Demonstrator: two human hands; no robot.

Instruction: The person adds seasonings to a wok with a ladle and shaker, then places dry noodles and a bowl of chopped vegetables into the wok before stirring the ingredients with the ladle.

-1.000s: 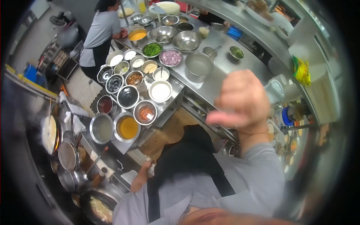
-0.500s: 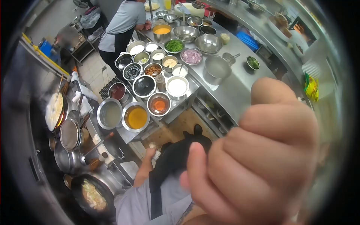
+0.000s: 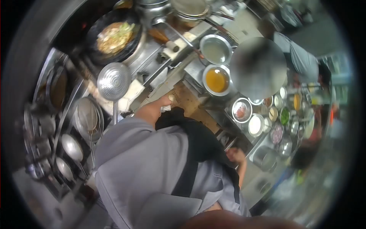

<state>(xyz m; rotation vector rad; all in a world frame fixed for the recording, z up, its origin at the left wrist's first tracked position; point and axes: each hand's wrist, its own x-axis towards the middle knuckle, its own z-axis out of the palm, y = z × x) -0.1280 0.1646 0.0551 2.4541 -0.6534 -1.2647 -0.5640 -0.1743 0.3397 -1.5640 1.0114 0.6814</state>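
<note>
My left hand (image 3: 162,104) hangs low beside my apron (image 3: 200,143), closed around a white cloth (image 3: 165,109). My right hand (image 3: 236,155) is at the right edge of the apron, near the counter; its fingers look curled, somewhat blurred, with nothing visible in them. A black wok (image 3: 131,49) with egg-like food (image 3: 115,39) and pale green pieces sits on the stove at the upper left. Between the wok and my left arm lies a perforated skimmer (image 3: 114,81). Ahead stand a pot of amber liquid (image 3: 216,80) and one of cloudy liquid (image 3: 215,49).
Several ingredient bowls, including one of white stuff (image 3: 256,125) and one of chopped greens (image 3: 284,114), fill the right-hand counter. Strainers (image 3: 87,114) and ladles (image 3: 72,147) lie at the left. A co-worker (image 3: 299,57) stands at the upper right.
My view has swung left toward the wok, so the bowls now sit farther right. My right hand has dropped from close to the camera to my side. My left hand still holds the cloth.
</note>
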